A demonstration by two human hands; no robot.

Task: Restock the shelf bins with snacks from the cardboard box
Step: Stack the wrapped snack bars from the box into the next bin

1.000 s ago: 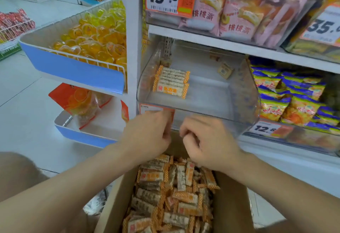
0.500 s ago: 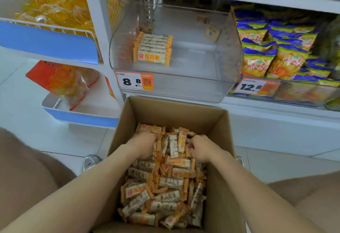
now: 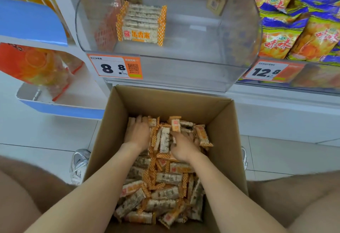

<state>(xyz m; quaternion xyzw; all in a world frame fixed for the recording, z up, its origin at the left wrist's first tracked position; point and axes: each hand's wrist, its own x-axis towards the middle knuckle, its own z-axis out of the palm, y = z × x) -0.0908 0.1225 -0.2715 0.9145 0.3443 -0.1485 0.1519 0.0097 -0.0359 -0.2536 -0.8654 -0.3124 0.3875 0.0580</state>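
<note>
Snack bars [image 3: 168, 178] jumbled in cardboard box [image 3: 165, 102]; left fingers [image 3: 138, 121] flat, right fingers [image 3: 191, 138] gripping some

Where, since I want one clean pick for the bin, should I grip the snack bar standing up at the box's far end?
Probably pinch the upright bar across its flat faces, just under the top crimp, coming from above. It stands clear of the loose bars, and its lower end is wedged among them beside the right hand.
</note>
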